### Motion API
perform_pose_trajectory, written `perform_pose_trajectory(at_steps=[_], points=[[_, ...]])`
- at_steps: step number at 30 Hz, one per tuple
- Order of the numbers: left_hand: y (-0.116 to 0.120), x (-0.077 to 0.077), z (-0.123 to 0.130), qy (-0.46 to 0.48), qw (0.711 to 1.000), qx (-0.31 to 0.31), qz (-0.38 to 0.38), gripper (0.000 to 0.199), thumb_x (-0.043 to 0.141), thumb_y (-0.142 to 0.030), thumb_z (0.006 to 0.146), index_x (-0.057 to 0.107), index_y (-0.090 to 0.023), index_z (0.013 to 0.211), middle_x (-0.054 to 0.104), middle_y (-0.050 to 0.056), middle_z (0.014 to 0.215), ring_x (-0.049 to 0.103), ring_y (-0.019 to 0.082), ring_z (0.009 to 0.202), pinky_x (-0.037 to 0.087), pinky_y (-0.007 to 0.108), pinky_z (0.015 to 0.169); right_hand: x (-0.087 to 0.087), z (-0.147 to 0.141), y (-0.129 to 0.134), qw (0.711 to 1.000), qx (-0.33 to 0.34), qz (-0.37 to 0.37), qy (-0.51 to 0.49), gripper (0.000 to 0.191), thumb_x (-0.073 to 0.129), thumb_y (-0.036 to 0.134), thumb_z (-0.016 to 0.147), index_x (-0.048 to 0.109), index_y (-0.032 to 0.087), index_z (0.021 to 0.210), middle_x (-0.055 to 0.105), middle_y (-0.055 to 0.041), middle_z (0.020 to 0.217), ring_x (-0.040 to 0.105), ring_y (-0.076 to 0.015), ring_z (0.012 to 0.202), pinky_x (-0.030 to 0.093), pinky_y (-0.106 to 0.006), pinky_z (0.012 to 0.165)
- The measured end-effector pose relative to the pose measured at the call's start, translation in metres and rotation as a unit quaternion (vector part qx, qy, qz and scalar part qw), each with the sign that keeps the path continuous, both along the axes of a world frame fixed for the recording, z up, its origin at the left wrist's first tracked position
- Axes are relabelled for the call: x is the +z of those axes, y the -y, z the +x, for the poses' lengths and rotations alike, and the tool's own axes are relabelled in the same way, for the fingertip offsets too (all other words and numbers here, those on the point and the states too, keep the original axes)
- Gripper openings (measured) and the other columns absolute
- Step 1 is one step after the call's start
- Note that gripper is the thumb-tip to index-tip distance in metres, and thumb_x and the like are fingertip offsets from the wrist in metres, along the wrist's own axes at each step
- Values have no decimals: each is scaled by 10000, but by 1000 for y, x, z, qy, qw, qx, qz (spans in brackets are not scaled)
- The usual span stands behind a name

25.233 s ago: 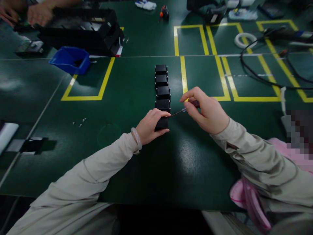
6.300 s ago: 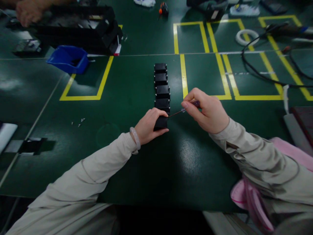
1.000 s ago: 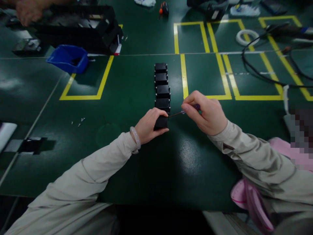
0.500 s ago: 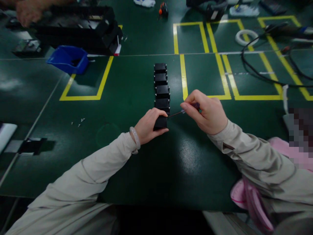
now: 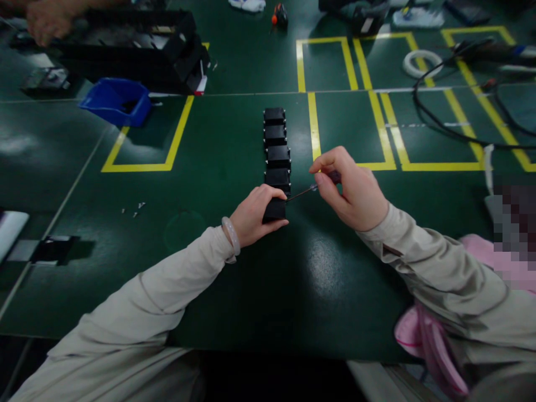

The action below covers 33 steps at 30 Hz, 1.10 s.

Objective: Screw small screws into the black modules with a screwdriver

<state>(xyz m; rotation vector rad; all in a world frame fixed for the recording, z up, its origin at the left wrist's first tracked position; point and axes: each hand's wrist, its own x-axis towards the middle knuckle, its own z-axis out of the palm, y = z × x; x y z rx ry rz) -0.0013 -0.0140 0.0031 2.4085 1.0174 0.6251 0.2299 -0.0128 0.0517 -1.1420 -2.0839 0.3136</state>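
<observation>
My left hand grips a small black block between thumb and fingers, at the near end of a row. Beyond it several similar black blocks stand in line, with small shiny screws along their sides. In my right hand is a thin screwdriver, its handle held between the thumb and fingers. The shaft slants down leftward and its tip meets the right side of the held block near my left fingertips. Whatever lies under the tip is too small to make out.
Several loose screws lie to the left on the green table. Farther back are a blue bin and a long black housing, beside another person's hand. A white tape ring and a black cable lie right.
My right index finger has lifted and opened away from the thumb, and the hand has shifted slightly up around the screwdriver handle. My left hand and the blocks stay in place.
</observation>
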Motion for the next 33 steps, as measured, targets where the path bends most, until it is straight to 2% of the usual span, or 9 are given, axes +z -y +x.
perform_pose_trajectory(at_steps=[6, 10, 14, 20, 26, 33], points=[[0, 1, 0, -2, 1000, 2, -4, 373, 695, -302, 840, 492, -187, 1131, 590, 81, 1130, 574, 239, 1053, 473, 390, 920, 0, 2, -1, 1000, -17, 7, 23, 149, 523, 308, 920, 573, 210, 819, 576, 10, 664, 573, -127, 579, 416, -249, 544], [0, 2, 1, -1, 1000, 1, -1, 367, 694, -297, 842, 495, -182, 1128, 590, 79, 1126, 572, 236, 1047, 470, 379, 919, 1, 1, 0, 1000, -2, -7, 22, 110, 508, 269, 913, 595, 205, 900, 611, -1, 710, 604, -137, 618, 451, -256, 579], [0, 3, 1, -2, 1000, 0, 0, 367, 693, -297, 844, 496, -179, 1129, 590, 78, 1124, 569, 232, 1043, 467, 378, 919, 3, 0, 3, 1000, 19, -2, 17, 153, 482, 218, 896, 591, 181, 996, 621, -12, 747, 621, -141, 648, 472, -263, 604], [1, 2, 0, -4, 1000, 1, -1, 367, 694, -297, 844, 496, -181, 1131, 590, 80, 1125, 569, 234, 1044, 470, 382, 917, 2, -1, 3, 999, -9, 8, 34, 135, 494, 288, 920, 586, 200, 875, 600, 3, 678, 594, -135, 588, 436, -256, 557], [0, 2, 1, -4, 1000, 0, -1, 362, 691, -300, 845, 496, -183, 1126, 592, 82, 1118, 573, 236, 1038, 474, 388, 910, 3, -3, 5, 1000, 6, 0, 26, 184, 455, 217, 897, 586, 179, 1020, 633, -18, 733, 638, -149, 659, 474, -263, 602], [0, 1, 0, -5, 1000, 3, -5, 367, 689, -313, 844, 496, -188, 1131, 591, 82, 1123, 574, 240, 1042, 476, 395, 910, 5, -1, 4, 998, -2, 3, 56, 161, 477, 299, 925, 597, 194, 899, 615, -4, 678, 595, -137, 576, 415, -250, 538]])
